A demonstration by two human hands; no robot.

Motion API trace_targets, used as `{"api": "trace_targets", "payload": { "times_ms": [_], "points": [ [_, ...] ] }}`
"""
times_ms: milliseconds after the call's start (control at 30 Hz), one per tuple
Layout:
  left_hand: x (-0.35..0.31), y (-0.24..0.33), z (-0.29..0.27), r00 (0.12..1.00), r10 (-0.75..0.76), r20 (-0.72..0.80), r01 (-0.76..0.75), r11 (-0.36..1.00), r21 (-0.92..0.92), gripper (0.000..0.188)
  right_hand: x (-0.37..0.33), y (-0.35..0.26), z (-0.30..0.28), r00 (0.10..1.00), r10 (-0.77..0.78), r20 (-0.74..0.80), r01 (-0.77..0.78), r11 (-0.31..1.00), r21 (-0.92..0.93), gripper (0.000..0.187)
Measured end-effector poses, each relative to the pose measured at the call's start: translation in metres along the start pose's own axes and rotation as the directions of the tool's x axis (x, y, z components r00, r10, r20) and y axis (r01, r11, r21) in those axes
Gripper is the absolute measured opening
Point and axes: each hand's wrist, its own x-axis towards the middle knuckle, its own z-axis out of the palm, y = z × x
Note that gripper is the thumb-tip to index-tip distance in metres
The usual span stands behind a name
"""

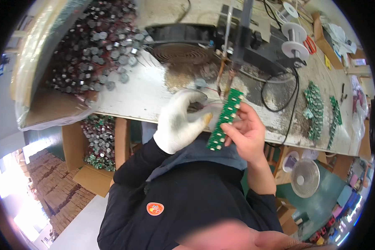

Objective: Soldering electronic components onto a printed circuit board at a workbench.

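My right hand (248, 133), bare, grips a long green circuit board strip (225, 118) and holds it upright by the bench edge, its top end close under a soldering iron tip (228, 81) fixed on a stand. My left hand (179, 123) wears a white cotton glove and pinches a small grey round part with thin red wires (201, 83) against the board's left side. The glove's fingertips hide exactly how the part is held.
A worn white bench (146, 93) carries a plastic-lined box of several grey round parts (100, 50), a black fan (177, 41), solder spools (293, 37), black cables and rows of green boards (314, 110). Below stand a cardboard box of parts (98, 141) and a floor fan (305, 177).
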Motion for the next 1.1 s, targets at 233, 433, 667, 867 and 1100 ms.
{"api": "trace_targets", "payload": {
  "times_ms": [233, 433, 667, 867, 1100],
  "points": [
    [0.000, -0.040, -0.041, 0.854, 0.173, -0.491, -0.085, 0.977, 0.197, 0.036, 0.009, 0.008, -0.007, 0.981, -0.083, -0.173, 0.081, 0.997, -0.016, 0.051],
    [0.009, -0.033, -0.093, 0.693, 0.002, -0.721, 0.245, 0.939, 0.239, 0.027, 0.013, 0.007, -0.013, 0.987, -0.103, -0.127, 0.104, 0.995, 0.001, 0.049],
    [0.053, -0.045, -0.112, 0.937, 0.016, -0.350, 0.270, 0.602, 0.751, 0.037, 0.006, 0.006, -0.013, 0.982, -0.102, -0.162, 0.093, 0.994, -0.060, 0.047],
    [0.044, -0.048, -0.130, 0.951, -0.010, -0.308, 0.205, 0.768, 0.607, 0.030, 0.018, 0.014, -0.004, 0.997, -0.046, -0.066, 0.040, 0.996, -0.077, 0.049],
    [0.041, -0.078, -0.142, 0.812, -0.094, -0.576, 0.312, 0.904, 0.292, 0.035, 0.012, 0.008, -0.020, 0.993, -0.113, -0.034, 0.114, 0.992, 0.049, 0.048]
  ]
}}
